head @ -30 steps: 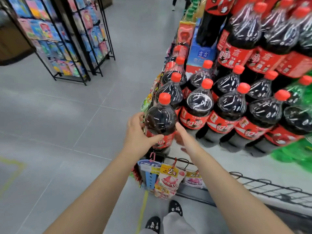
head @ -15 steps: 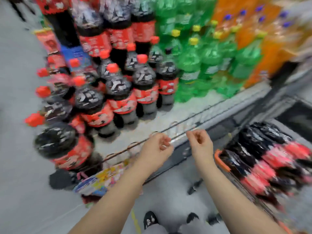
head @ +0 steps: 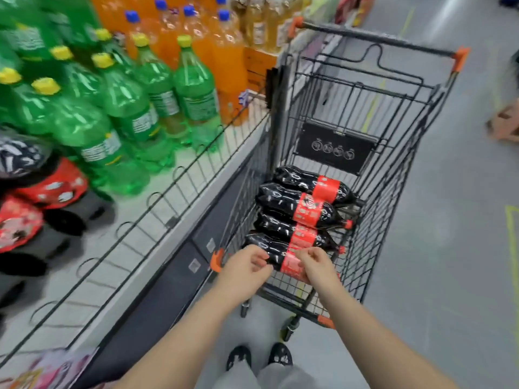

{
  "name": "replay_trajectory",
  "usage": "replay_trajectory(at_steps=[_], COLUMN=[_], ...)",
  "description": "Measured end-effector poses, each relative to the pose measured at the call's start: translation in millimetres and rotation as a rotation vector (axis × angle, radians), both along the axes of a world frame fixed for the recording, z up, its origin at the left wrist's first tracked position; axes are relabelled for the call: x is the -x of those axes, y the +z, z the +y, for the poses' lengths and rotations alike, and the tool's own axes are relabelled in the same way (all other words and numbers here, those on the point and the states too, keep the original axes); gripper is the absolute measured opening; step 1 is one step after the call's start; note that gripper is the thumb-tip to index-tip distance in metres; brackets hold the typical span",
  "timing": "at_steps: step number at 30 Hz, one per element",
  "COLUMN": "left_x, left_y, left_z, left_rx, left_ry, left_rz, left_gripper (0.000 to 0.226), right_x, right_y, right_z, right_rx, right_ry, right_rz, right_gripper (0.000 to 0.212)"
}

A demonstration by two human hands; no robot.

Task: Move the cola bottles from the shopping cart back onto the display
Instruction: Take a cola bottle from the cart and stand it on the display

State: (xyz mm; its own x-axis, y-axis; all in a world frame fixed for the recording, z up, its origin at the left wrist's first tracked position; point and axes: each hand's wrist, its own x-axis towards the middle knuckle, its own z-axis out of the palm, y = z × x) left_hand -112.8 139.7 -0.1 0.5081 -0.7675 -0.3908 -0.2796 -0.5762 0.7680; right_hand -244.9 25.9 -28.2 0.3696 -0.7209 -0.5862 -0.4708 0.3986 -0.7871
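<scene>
Cola bottles (head: 303, 211), four of them, lie on their sides in a row in the cart (head: 393, 169), which stands just beside the display (head: 157, 220). Both hands hover over the nearest bottle (head: 278, 249), left hand (head: 243, 272) and right hand (head: 317, 266) loosely curled, fingers apart, clamped on nothing. Likely risks: the glossy, rounded body slipping from a hurried grasp, or a lifted bottle snagging the cart's wire rim or the shelf's low rail. The bottles are large, dark and shiny, each banded by a red label, small red caps pointing right.
</scene>
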Motion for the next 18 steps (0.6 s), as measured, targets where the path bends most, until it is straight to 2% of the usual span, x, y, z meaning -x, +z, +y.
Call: replay_trajectory(at_steps=[5, 10, 11, 14, 18], left_x=[-12.8, -37.1, -43.1, -61.4, -77.7], left_y=[-36.8, -83.3, -94.2, -129.3, -176.1], left_z=[-48.2, -98.8, -109.1, -140.6, -171.3], left_rx=[-0.177, -0.294, -0.328, -0.42, -0.474], left_ry=[-0.158, -0.33, -0.384, -0.555, -0.787], left_rz=[-0.013, -0.004, -0.016, -0.072, -0.149], left_gripper=[0.024, 0.04, 0.043, 0.053, 0.065], right_x=[7.3, 1.0, -2.1, -13.0, -29.0], right_y=[-28.5, -68.6, -78.2, -103.2, -146.4], right_z=[-31.1, -53.6, -57.9, -73.7, -88.5], right_rx=[-0.349, -0.536, -0.593, -0.742, -0.885], right_ry=[-0.194, -0.422, -0.473, -0.63, -0.838], right_rz=[0.031, 0.065, 0.072, 0.04, -0.002], right_gripper=[0.017, 0.052, 0.052, 0.036, 0.05])
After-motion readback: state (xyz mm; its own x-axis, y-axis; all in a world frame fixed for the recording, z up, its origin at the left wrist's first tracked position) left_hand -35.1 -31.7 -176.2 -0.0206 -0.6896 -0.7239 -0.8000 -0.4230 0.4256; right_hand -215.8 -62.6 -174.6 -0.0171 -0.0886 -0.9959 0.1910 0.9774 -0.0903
